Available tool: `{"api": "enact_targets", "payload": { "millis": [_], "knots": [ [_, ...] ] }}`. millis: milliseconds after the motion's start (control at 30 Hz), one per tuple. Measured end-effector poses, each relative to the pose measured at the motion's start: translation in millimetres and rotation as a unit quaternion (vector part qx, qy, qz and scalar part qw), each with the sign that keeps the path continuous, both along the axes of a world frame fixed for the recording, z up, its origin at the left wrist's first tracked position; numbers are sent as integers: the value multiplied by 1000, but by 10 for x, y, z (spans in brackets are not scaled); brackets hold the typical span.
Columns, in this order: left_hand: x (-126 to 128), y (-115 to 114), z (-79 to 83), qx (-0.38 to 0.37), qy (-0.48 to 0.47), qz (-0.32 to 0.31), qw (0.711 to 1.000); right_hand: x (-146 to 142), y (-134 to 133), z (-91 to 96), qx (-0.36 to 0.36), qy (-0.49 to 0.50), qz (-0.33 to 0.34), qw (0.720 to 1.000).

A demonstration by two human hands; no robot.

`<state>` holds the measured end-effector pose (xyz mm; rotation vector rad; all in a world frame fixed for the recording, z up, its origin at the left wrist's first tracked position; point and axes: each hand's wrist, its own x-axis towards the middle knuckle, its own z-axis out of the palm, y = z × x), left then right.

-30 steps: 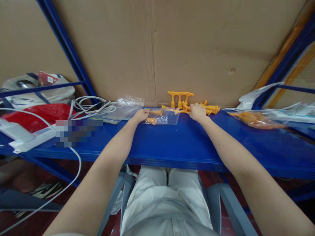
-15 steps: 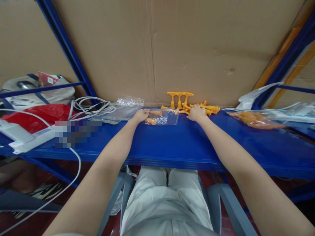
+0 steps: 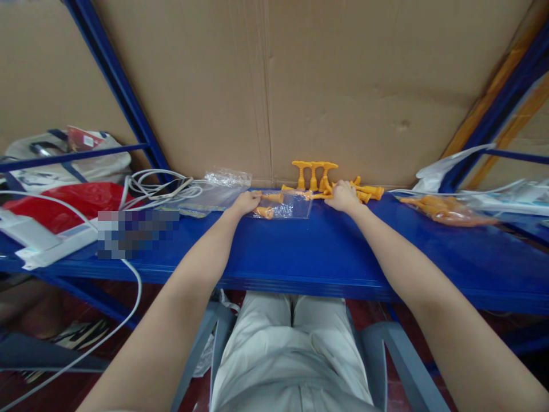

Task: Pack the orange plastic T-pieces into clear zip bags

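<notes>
My left hand is closed on the left end of a clear plastic bag, which lies flat on the blue shelf with a few orange plastic pieces inside. To the right, my right hand reaches into a pile of loose orange T-shaped plastic pieces. Its fingers are curled round one of them, partly hidden by the hand. Just behind, several similar orange T-shaped pieces stand upright in a row against the cardboard.
Another clear bag of orange pieces lies right on the blue shelf. Flat clear bags, coiled white cables, a power strip and a red bag are at left. A cardboard wall closes the back.
My right hand has shifted slightly at the pile, and its fingers are more curled. My left hand and the bag have stayed in place.
</notes>
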<state>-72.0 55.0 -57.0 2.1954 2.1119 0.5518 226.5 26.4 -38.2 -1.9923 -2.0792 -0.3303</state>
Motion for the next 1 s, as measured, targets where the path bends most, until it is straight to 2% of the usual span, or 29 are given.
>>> {"api": "enact_targets", "payload": {
  "millis": [267,433,633,900,1000],
  "knots": [
    [-4,3,-7,-1,1,-4,1000,-39,-18,92,0,3,-14,1000],
    [-11,15,-9,-2,4,-6,1000,-10,20,106,28,94,-18,995],
    [-13,23,-7,-4,1,-6,1000,42,126,61,58,201,13,978],
    [-7,22,-17,-1,-5,-2,1000,-3,115,69,2,327,43,944],
    [-19,44,-34,9,-16,-3,1000,-7,154,51,16,344,57,937]
  ]
}}
